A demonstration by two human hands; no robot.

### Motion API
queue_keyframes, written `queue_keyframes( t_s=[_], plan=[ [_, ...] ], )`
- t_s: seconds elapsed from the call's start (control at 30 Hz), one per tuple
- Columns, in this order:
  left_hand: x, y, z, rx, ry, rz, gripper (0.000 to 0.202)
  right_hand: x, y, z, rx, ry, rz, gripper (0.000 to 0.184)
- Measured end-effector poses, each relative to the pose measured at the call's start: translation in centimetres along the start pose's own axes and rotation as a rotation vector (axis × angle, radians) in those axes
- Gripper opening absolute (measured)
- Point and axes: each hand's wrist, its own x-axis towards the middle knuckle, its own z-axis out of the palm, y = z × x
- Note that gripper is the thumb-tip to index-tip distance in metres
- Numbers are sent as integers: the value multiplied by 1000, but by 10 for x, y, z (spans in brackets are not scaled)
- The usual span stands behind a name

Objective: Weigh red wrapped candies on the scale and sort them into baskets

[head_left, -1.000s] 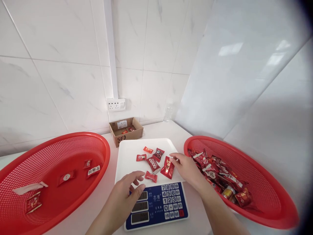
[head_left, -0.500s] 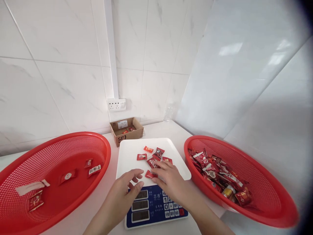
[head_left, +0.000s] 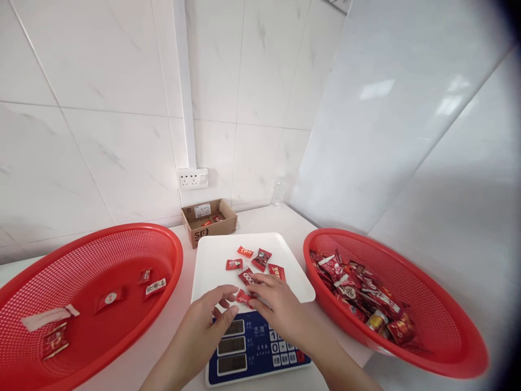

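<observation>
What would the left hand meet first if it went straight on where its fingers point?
Likely the small red candy by the near edge of the scale tray, just off the left hand, right hand beyond; height gap unclear.

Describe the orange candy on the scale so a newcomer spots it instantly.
Find the scale between the left basket and right basket. On its white tray, look to the far end. The candy there is small and bright orange-red, while its neighbours are deeper red.
</observation>
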Motion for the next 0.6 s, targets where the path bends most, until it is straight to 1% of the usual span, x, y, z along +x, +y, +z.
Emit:
queue_keyframes(
  t_s=[0.07, 0.17, 0.3, 0.47, 0.6],
  plan=[
    [0, -1, 0, -5, 7, -1, 30, 1, 5, -4, -18, 35, 25, 30],
    [1, -1, -2, -4, 11, -12, 30, 2, 14, -13, -77, 88, 113, 33],
    [2, -2, -2, -3, 1, -32, 32, 2, 20, -18, -87, 60, 197, 38],
    [3, -3, -2, -18, 1, -42, 31, 0, 15, -13, -52, 32, 176, 35],
    [3, -4, -1, -8, 5, -53, 31, 1, 9, -14, -25, 14, 184, 35]
  ],
)
